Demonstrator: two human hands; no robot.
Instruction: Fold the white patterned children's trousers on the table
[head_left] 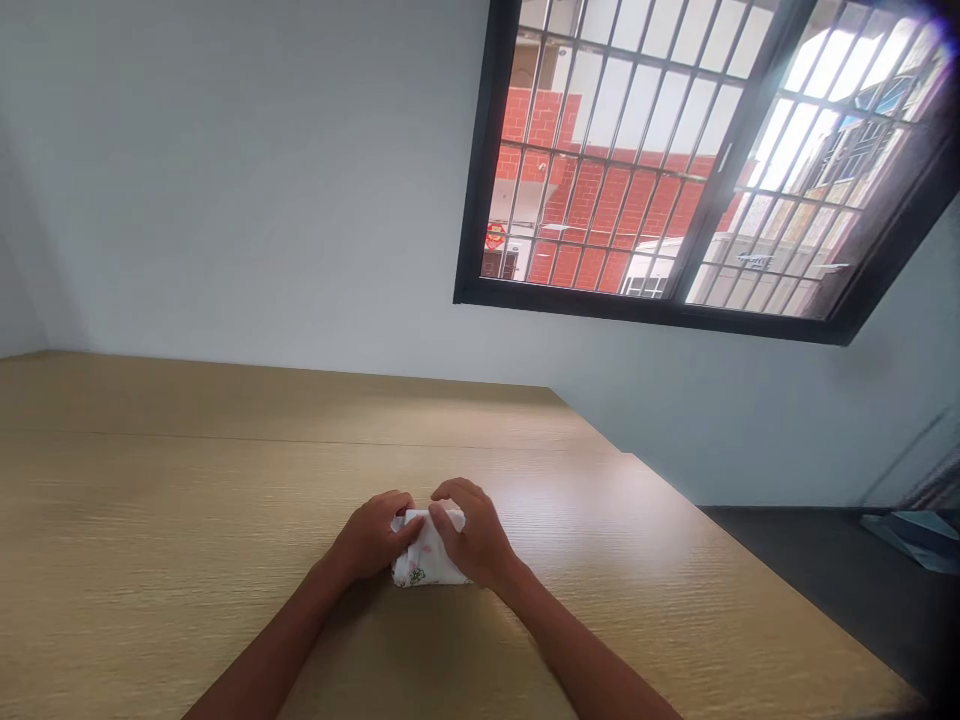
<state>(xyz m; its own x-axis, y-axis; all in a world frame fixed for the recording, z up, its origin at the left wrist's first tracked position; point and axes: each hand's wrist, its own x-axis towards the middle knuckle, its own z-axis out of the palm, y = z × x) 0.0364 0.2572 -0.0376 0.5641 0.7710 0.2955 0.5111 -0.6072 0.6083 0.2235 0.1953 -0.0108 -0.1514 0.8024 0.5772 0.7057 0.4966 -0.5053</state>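
A small white folded cloth [433, 566] with a pink and green floral print rests on the table near its front, between my two hands. My left hand [377, 535] holds its left side, with the thumb lying over the top and the fingers curled behind the far edge. Over the right side is my right hand [474, 530], its thumb pressed on the top of the cloth. The right index finger arches above the far edge, a little apart from the thumb; the other right fingers are mostly hidden.
The wide wooden table [187, 520] has a seam running across it and a right edge that slants away, with dark floor [787, 570] beyond. Behind stand a pale wall [262, 180] and a barred window [622, 150]. A bluish object [919, 535] lies at the far right.
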